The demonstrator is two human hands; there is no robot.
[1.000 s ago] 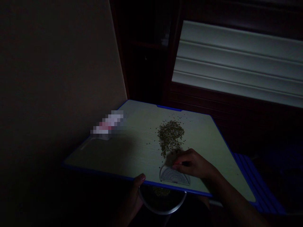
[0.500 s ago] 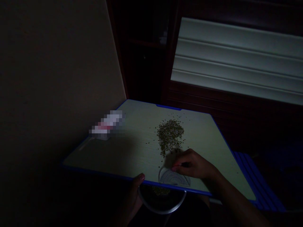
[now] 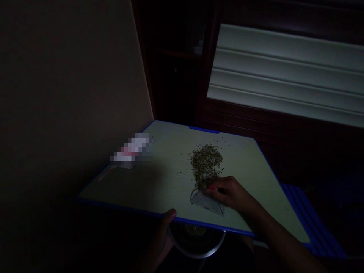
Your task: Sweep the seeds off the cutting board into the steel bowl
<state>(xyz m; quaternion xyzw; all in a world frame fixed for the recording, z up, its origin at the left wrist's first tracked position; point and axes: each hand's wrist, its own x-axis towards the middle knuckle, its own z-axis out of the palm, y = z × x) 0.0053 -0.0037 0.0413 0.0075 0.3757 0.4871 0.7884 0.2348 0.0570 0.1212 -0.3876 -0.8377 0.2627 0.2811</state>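
Note:
In the dim light, my right hand (image 3: 230, 191) is closed in a pinch at the curved edge of a clear plastic protractor (image 3: 209, 203). A red patch shows at its fingertips, too dark to make out. Just beyond lies a loose heap of small greenish beans or seeds (image 3: 207, 161), spread on a pale tabletop (image 3: 159, 182) with a blue rim. My left hand (image 3: 166, 237) has its thumb over the near table edge, by the rim of a metal bowl (image 3: 209, 253) below. Its other fingers are mostly hidden beside the bowl. More of the beans show inside the bowl.
A blurred white-and-red package (image 3: 132, 149) rests at the table's left side, against a wall (image 3: 85, 76). Dark wooden furniture with pale slats (image 3: 278, 72) stands behind. Something blue and ribbed (image 3: 315, 223) is to the right of the table.
My right hand has moved forward towards the heap. The protractor has gone with it, away from the near edge, and turned slightly. My left hand and the bowl keep their place.

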